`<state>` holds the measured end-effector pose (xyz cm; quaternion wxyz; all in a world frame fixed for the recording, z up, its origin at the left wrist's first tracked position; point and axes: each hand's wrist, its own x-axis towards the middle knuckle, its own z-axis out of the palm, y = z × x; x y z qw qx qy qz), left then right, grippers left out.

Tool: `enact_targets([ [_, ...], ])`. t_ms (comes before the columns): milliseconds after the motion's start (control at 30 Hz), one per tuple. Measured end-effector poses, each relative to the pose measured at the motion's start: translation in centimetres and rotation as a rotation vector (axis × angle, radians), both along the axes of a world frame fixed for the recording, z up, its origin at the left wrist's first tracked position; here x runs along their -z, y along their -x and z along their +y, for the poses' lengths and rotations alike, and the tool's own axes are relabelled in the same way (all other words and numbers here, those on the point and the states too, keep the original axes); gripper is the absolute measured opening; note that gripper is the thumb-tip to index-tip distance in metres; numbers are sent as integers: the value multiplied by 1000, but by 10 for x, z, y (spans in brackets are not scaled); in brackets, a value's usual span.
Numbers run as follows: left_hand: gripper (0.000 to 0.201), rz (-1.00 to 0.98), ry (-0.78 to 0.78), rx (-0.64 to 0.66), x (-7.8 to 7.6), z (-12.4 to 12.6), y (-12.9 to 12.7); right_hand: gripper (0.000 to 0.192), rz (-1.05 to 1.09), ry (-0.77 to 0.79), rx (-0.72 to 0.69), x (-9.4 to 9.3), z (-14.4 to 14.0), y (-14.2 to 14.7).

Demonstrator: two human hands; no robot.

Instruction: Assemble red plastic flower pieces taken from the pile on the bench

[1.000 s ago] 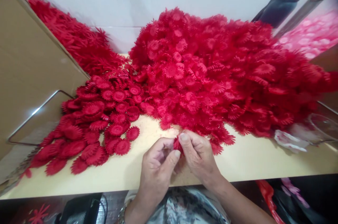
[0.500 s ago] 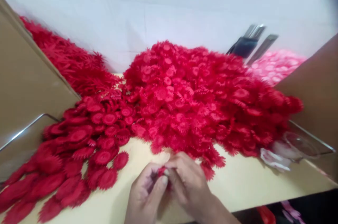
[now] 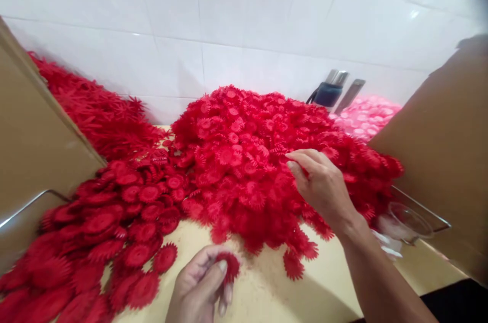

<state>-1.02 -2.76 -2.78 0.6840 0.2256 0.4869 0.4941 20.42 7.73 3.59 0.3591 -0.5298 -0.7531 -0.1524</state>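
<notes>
While left hand (image 3: pixel 202 287) pinches red flower disc (image 3: pixel 227 266) at bottom centre, our right hand (image 3: pixel 322 186), fingers loosely parted, empty, touches big red pile (image 3: pixel 247 160) mid-frame; we judge: pluck single top piece, avoid dragging neighbours.

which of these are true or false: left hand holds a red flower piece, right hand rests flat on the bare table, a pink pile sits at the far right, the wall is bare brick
1. The left hand holds a red flower piece: true.
2. The right hand rests flat on the bare table: false, it reaches onto the big red pile.
3. A pink pile sits at the far right: true.
4. The wall is bare brick: false, the wall is white tile.
</notes>
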Motion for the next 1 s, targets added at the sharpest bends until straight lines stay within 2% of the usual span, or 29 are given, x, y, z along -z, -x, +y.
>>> enact_targets([
  [100,25,1,3,-48,-1,2,-3,18,84,14,-115,9,-19,5],
  [233,33,0,24,-68,2,-1,-7,17,151,57,-266,18,-49,22],
  [333,38,23,28,-67,6,-4,-8,18,224,173,-397,23,-67,41],
  [467,36,51,-74,-65,11,-7,-7,7,345,378,-635,34,-83,68],
  [500,36,54,-105,-61,12,-8,-6,4,353,411,-656,38,-85,73],
  [600,39,90,-160,-40,15,-9,-6,11,344,500,-636,47,-87,81],
  [733,42,151,-130,-33,21,-12,-5,5,323,598,-651,54,-89,81],
  [800,45,193,-128,6,23,-14,-2,1,314,575,-659,57,-90,79],
  [867,47,230,-156,87,23,-16,3,6,328,518,-662,60,-91,78],
  [1000,35,252,-210,223,20,-20,9,14,393,456,-663,63,-91,77],
])
